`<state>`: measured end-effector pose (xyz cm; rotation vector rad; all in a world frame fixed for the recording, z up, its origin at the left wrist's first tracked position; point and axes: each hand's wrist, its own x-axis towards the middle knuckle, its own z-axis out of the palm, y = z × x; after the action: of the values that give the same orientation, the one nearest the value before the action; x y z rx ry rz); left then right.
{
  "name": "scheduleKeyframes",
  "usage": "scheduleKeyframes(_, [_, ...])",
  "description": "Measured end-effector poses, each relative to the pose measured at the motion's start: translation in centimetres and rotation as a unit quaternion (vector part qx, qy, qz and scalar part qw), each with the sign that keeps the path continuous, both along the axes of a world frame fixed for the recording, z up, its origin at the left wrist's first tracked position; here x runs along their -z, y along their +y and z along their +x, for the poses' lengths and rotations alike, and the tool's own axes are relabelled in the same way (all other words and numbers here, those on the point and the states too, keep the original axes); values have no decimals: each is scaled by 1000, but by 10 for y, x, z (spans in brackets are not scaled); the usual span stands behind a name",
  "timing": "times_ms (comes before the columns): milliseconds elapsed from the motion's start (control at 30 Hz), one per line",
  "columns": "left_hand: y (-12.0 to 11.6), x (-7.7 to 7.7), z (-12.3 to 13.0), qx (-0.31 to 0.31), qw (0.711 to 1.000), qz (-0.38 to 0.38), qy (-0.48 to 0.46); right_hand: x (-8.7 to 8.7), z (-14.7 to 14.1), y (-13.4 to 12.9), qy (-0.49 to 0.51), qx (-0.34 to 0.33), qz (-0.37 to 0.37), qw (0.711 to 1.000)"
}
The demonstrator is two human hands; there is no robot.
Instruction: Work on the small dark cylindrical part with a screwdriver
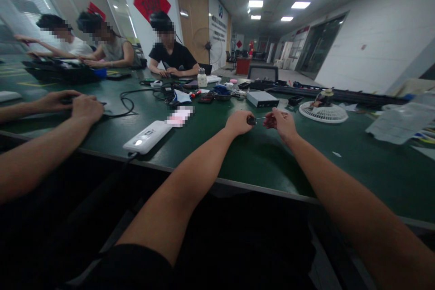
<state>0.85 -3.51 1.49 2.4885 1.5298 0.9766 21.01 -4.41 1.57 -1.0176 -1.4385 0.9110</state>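
Over the green table [204, 145], my left hand [239, 123] is closed around a small dark object [251, 120]. A thin metal rod [260, 118] runs from that object towards my right hand [280, 123]. The fingers of my right hand are bent and drawn together near the rod's end; what they hold, if anything, is too small to make out. Behind my hands sits a grey-white box [263, 98].
Left of my arms lie a white power bank [148, 137] and a pinkish card [180, 117]. Another person's hands [84, 108] work at far left. A white fan grille [323, 112] and clear plastic packaging [397, 120] are on the right. Three people sit across.
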Motion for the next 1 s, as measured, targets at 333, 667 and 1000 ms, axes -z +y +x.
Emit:
scheduleKeyframes(333, [1, 0, -1, 1, 1000, 2, 11, 1, 1, 1, 9, -8, -27, 1000])
scheduleKeyframes(667, [2, 1, -2, 12, 1000, -1, 4, 3, 1, 2, 18, -10, -61, 998])
scheduleKeyframes(1000, [0, -1, -2, 8, 1000, 0, 24, 3, 0, 3, 55, -13, -61, 997])
